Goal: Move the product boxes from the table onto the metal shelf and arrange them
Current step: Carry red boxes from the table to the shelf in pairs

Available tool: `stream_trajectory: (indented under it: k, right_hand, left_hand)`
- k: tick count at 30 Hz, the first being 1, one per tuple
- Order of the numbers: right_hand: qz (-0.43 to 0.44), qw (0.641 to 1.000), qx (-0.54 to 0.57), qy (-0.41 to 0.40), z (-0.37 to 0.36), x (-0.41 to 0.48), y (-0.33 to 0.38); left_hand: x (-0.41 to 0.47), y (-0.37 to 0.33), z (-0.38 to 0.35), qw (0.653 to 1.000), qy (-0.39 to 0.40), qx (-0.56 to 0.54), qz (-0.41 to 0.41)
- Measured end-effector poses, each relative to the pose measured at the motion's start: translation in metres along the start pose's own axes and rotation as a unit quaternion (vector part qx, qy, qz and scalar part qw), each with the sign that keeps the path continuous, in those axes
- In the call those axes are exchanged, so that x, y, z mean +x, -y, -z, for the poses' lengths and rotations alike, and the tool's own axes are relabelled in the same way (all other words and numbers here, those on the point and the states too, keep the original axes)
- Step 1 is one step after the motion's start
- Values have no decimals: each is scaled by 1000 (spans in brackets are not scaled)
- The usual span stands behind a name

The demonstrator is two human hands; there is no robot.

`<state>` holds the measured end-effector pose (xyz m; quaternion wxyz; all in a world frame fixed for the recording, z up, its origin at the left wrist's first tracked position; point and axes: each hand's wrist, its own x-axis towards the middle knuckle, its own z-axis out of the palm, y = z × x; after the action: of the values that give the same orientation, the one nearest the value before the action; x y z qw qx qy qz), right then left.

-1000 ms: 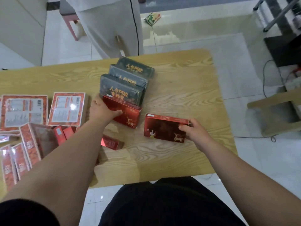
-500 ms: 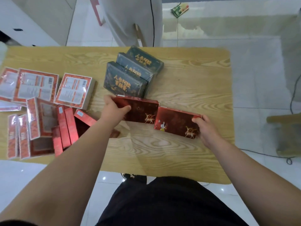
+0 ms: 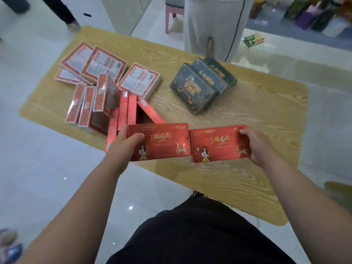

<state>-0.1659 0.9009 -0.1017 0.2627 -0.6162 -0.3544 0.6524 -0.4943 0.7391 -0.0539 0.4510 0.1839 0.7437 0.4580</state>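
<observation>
Red box (image 3: 163,143) gripped in my left hand (image 3: 123,144), its twin (image 3: 219,144) in my right hand (image 3: 256,145); dark boxes (image 3: 202,86), scattered packs (image 3: 102,88) beyond.

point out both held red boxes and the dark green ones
left-held red cardboard box (image 3: 163,141): head view, front face
right-held red cardboard box (image 3: 215,143): head view, front face
dark green boxes (image 3: 192,88): head view, nearest face

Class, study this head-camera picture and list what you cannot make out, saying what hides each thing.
1. Metal shelf: outside the head view's frame.
2. Print on the white-labelled boxes: too small, blurred.
3. Fingers of the left hand behind the left red box, and of the right hand behind the right red box: hidden by the boxes.
4. Standing person: cut off by the top edge.
5. Coloured goods, top right: blurred.
</observation>
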Motion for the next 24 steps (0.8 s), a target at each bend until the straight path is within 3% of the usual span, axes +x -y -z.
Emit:
stream_trajectory:
  k: [5, 12, 15, 18, 24]
  right_hand:
    - [26, 991, -84, 103, -98, -49, 11]
    - [61, 945, -200, 253, -271, -127, -23]
    - [69, 901, -265, 336, -332, -161, -43]
    - [95, 829, -353, 423, -387, -190, -61]
    - [164, 697, -468, 518, -489, -241, -103]
  left_hand:
    - [-60, 42, 106, 991, -90, -86, 41]
    - [-162, 122, 249, 949, -230, -201, 77]
    - [-207, 161, 289, 918, -299, -248, 83]
    - [-245, 196, 311, 876, -367, -300, 82]
    - [-310, 246, 326, 772, -492, -392, 94]
